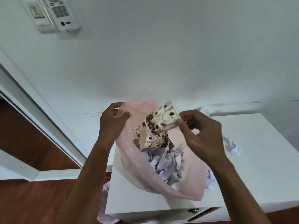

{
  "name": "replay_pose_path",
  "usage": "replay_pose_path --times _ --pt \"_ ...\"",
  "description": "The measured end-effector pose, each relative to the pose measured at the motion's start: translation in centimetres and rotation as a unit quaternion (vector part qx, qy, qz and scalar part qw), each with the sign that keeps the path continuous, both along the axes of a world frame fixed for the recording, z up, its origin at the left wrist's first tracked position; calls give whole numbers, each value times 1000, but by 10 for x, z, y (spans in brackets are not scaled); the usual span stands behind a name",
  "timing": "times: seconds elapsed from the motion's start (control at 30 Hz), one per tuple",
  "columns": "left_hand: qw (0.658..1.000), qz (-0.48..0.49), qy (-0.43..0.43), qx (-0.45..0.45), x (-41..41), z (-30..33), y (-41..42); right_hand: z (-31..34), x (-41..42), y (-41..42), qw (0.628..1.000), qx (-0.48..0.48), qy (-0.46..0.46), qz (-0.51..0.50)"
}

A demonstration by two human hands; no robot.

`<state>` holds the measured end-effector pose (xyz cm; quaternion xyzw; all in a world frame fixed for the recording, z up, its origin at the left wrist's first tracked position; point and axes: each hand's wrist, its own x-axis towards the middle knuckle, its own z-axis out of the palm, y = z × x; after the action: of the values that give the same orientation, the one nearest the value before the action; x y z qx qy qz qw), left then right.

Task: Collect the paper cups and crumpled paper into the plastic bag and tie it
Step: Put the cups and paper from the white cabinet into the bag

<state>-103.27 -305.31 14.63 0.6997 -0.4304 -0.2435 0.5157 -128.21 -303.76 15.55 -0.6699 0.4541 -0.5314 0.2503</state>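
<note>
Over the pink plastic bag (129, 160) on the white worktop (252, 175), the right hand (200, 135) fingers (181, 125) pinch a tilted paper cup (161, 120). Left hand (111, 122) fingers pinch the bag's edge, holding it open.

White cabinet (258, 167), wall-mounted remote (62, 13), wooden floor (32, 199).

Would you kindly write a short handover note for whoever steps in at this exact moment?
Left hand grips the rim of the pink plastic bag, holding it open on the white table.
Right hand pinches a bean-patterned paper cup, tilted above the bag mouth.
Done: another patterned cup and crumpled white paper are inside.
Left: drop this cup, collect the paper balls beside the bag, tie it.
</note>
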Motion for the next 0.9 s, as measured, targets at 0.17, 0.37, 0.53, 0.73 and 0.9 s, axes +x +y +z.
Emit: replay_pose_path --times 0.17,0.37,0.53,0.73,0.9 --pt "999 -48 -3 10 7 5 6 -20 42 -3 997 -6 72 23" --pt "998 -64 -2 -1 17 12 2 -28 87 -34 970 17 217 105" --pt "997 -71 7 -13 13 9 3 -38 104 -42 930 22 346 124" --pt "998 -62 18 -24 2 1 0 -31 61 -18 972 10 236 -9" --pt "997 -61 21 -34 -18 0 1 -40 12 -38 971 9 203 -123"
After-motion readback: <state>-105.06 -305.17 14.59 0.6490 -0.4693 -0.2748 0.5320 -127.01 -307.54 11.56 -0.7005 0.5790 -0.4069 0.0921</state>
